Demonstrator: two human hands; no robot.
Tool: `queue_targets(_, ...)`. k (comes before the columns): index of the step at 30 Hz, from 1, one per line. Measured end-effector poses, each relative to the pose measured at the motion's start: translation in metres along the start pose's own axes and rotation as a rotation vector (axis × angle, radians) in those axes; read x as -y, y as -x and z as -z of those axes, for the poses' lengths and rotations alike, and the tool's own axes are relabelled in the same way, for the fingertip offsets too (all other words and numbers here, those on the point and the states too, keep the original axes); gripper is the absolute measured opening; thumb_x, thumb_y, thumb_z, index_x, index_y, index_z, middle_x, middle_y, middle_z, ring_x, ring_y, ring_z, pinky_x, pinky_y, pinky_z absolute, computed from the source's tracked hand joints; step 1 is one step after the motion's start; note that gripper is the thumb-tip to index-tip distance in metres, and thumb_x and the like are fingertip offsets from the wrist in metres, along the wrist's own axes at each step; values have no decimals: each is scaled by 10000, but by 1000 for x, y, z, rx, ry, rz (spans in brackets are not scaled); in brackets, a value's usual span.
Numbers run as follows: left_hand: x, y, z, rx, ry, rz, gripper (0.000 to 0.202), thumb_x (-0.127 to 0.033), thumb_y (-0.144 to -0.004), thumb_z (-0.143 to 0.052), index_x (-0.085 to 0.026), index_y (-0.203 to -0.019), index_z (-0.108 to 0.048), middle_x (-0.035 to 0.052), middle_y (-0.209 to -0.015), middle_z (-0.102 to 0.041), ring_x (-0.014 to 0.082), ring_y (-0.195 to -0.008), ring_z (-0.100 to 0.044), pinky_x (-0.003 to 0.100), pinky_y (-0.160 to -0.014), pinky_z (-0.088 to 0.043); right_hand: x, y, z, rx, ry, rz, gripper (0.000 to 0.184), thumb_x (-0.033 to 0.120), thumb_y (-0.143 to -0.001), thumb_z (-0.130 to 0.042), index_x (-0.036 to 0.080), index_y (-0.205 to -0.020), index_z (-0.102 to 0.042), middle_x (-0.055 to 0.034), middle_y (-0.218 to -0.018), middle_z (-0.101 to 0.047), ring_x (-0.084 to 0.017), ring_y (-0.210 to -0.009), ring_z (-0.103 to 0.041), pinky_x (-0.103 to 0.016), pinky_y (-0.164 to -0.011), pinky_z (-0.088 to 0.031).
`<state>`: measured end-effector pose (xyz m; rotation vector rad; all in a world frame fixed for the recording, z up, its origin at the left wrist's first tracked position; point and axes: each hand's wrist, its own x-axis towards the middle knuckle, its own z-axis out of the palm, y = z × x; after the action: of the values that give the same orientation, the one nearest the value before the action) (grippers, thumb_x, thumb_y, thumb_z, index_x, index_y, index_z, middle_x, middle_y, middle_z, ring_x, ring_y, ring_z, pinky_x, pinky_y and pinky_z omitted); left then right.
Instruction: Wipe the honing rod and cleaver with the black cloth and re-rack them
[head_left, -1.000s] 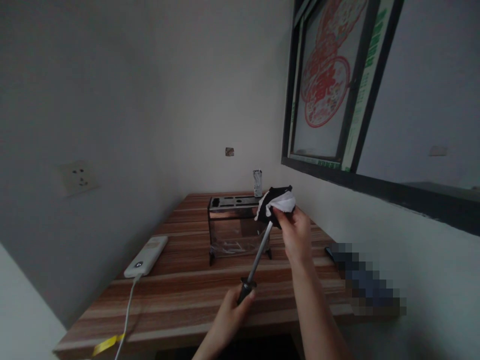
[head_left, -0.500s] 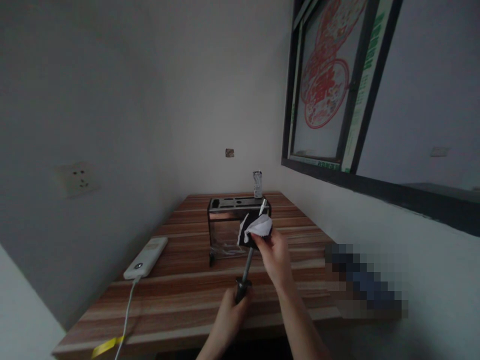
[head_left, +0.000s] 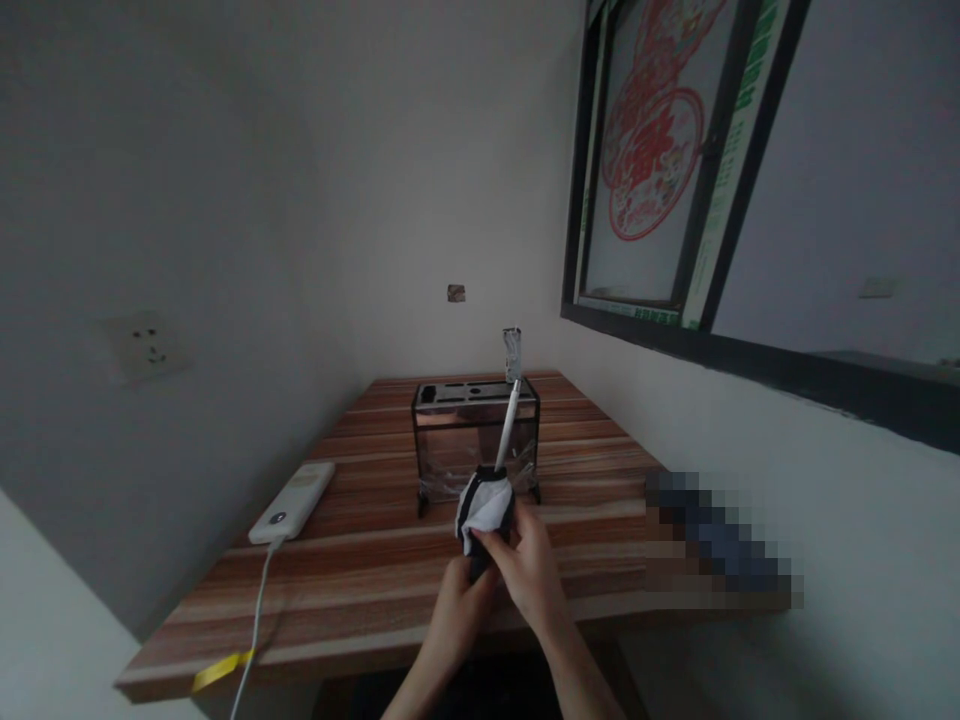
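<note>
Left hand (head_left: 454, 605): closed round the low end of the rod (head_left: 506, 425), over the table's (head_left: 375, 560) near edge.
Right hand (head_left: 529, 570): pinches a cloth (head_left: 486, 505) round the rod, just above the left hand and touching it.
Rod: held off the table, tilted up and slightly right, in front of the rack (head_left: 475, 440).
Cloth: black and white, bunched at the rod's base.
Risk: the rod's tip stands near the rack, so a jerk could probably knock it; a loose pinch may let the cloth slide off.
Left side: power bank (head_left: 292, 502) with its cable (head_left: 255, 620), well apart.
Hidden: hands and cloth cover the handle. The tip blends into a small grey thing on the far wall. A pixelated patch (head_left: 720, 540) masks the table's right end.
</note>
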<state>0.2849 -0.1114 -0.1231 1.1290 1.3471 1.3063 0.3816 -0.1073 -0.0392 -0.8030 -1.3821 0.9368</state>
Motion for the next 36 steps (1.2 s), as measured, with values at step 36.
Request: queue_targets(36,-17,7,2,66,-48,-64,357,-492,-664,-646,-138,-671,-600,-60,-468,-372,110,-497,-391,214,-486,-304,53,-77,25,-67,53,261,203,311,-709,-692,153,-836,-680,-79,-855,-743,-231,-808,-686,-310,-723,-529)
